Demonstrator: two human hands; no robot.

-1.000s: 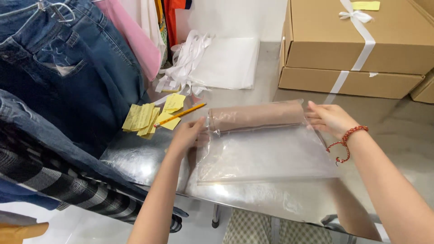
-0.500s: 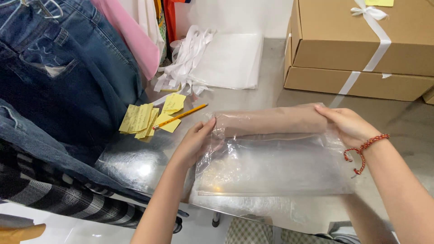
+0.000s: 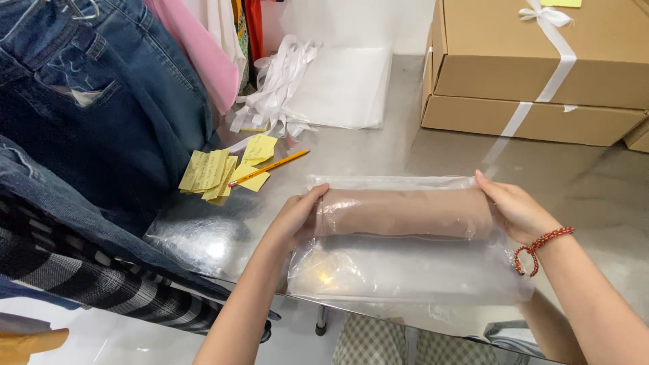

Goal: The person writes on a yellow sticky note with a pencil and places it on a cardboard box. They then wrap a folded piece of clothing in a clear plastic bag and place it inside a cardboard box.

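A clear plastic bag (image 3: 405,274) lies on the shiny metal table (image 3: 595,182) with a rolled tan garment (image 3: 405,213) inside its far half. My left hand (image 3: 297,216) grips the roll's left end through the plastic. My right hand (image 3: 517,209), with a red bead bracelet at the wrist, grips the roll's right end. The near half of the bag lies flat and reaches the table's front edge.
Yellow paper slips (image 3: 220,169) and an orange pencil (image 3: 269,167) lie left of the bag. Jeans (image 3: 101,101) and a striped garment (image 3: 94,284) hang at the left. White ribbons (image 3: 277,81), a stack of clear bags (image 3: 345,88) and ribbon-tied cardboard boxes (image 3: 541,67) stand behind.
Both hands have closed around the ends of the rolled garment and drawn the bag nearer to me; the roll now sits tighter inside the plastic.
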